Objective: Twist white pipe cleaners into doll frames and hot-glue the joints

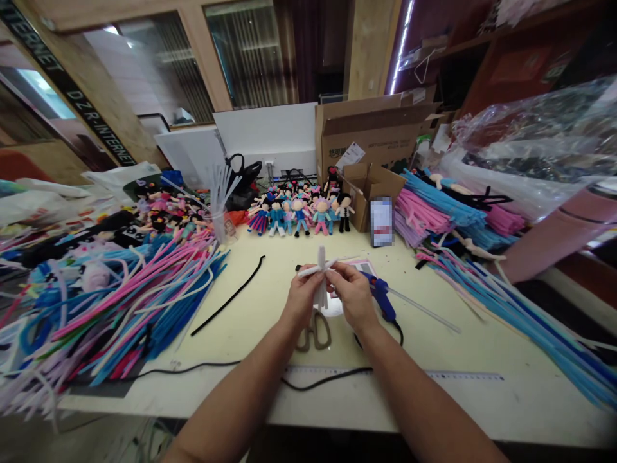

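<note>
Both hands meet over the middle of the table on a bundle of white pipe cleaners [321, 257], bent into a cross-like shape with one end upright and others hanging down. My left hand [303, 294] pinches it from the left side. My right hand [353, 292] grips it from the right, fingers closed near the crossing. Just below lie scissors [318, 337] with grey-brown handles, their blades hidden. A blue glue gun [383, 301] rests beside my right hand, with a long clear glue stick [427, 310] at its back. A black pipe cleaner [229, 296] lies to the left.
Pipe cleaner piles lie at left [130, 302] and right [520, 321]. Small dolls [299, 215] stand at the back beside cardboard boxes [369, 141]. A cup of glue sticks [219, 222], a phone-like device [382, 222], a ruler [463, 375] and a black cable [193, 368] are around.
</note>
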The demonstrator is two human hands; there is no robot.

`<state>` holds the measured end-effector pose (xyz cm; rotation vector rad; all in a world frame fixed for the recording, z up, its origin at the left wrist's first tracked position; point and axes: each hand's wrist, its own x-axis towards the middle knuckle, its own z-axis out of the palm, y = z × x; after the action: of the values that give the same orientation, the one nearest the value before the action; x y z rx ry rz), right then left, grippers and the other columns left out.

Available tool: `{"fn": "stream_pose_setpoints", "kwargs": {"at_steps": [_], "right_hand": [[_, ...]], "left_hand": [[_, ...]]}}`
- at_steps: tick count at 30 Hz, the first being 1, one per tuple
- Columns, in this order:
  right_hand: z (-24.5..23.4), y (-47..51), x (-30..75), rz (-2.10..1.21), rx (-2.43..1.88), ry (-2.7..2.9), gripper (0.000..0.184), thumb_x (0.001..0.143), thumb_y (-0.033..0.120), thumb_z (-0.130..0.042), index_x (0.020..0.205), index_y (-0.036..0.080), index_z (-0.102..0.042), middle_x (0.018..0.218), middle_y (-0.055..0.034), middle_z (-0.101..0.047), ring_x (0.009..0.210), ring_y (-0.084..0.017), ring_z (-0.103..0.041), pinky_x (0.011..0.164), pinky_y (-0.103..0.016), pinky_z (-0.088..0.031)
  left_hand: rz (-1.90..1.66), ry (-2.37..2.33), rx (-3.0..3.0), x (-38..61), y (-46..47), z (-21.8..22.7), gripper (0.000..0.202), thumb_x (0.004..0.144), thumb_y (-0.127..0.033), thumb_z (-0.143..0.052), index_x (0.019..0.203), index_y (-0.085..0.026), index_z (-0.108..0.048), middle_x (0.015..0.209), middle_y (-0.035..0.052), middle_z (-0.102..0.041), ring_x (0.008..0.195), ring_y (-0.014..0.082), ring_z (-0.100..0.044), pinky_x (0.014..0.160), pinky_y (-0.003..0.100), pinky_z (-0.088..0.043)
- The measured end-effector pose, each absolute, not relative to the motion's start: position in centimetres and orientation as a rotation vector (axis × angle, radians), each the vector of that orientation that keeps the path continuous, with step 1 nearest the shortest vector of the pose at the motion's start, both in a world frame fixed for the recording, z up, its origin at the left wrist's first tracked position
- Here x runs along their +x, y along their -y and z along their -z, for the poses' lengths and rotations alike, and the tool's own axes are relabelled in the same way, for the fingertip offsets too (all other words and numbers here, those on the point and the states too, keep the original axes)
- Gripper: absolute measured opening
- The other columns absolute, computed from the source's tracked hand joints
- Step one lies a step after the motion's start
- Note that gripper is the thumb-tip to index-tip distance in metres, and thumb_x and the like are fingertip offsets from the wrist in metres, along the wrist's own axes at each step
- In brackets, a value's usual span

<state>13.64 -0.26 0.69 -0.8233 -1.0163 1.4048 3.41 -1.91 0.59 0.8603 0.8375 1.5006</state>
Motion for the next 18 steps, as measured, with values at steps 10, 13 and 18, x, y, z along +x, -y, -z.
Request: {"fn": "stream_pose_setpoints", "kwargs": {"at_steps": [10, 13, 18], "right_hand": [[-0.15, 0.13, 13.65, -1.33, -0.822, 1.019, 0.021, 0.066, 0.034, -0.07, 0.073, 0.017, -0.061, 0.059, 0.004, -0.056, 0.046, -0.007, -0.041, 0.045, -0.022, -0.036], [-0.07, -0.11, 13.98, -1.306, -0.847, 1.088, 0.022, 0.067, 0.036, -0.07, 0.073, 0.016, -0.062, 0.059, 0.004, -0.055, 0.047, -0.007, -0.039, 0.044, -0.021, -0.033], [-0.06, -0.28, 14.16, -1.32, -0.823, 1.139, 0.022, 0.069, 0.037, -0.069, 0.076, 0.017, -0.064, 0.057, 0.0047, -0.052, 0.047, -0.007, -0.037, 0.043, -0.021, -0.03]], "left_hand": [[-1.488, -0.89, 0.792, 3.5, 1.94, -0.89, 0.023, 0.065, -0.028, -0.07, 0.077, -0.014, -0.056, 0.06, -0.0008, -0.061, 0.047, 0.0088, -0.054, 0.047, 0.02, -0.041], [-1.489, -0.91, 0.863, 3.26, 1.98, -0.88, 0.021, 0.068, -0.028, -0.067, 0.077, -0.015, -0.055, 0.063, -0.0012, -0.061, 0.048, 0.0089, -0.055, 0.047, 0.02, -0.041], [-1.502, -0.875, 0.856, 3.05, 2.02, -0.91, 0.017, 0.068, -0.026, -0.066, 0.072, -0.015, -0.055, 0.06, -0.0027, -0.058, 0.048, 0.008, -0.054, 0.05, 0.021, -0.042]]}}
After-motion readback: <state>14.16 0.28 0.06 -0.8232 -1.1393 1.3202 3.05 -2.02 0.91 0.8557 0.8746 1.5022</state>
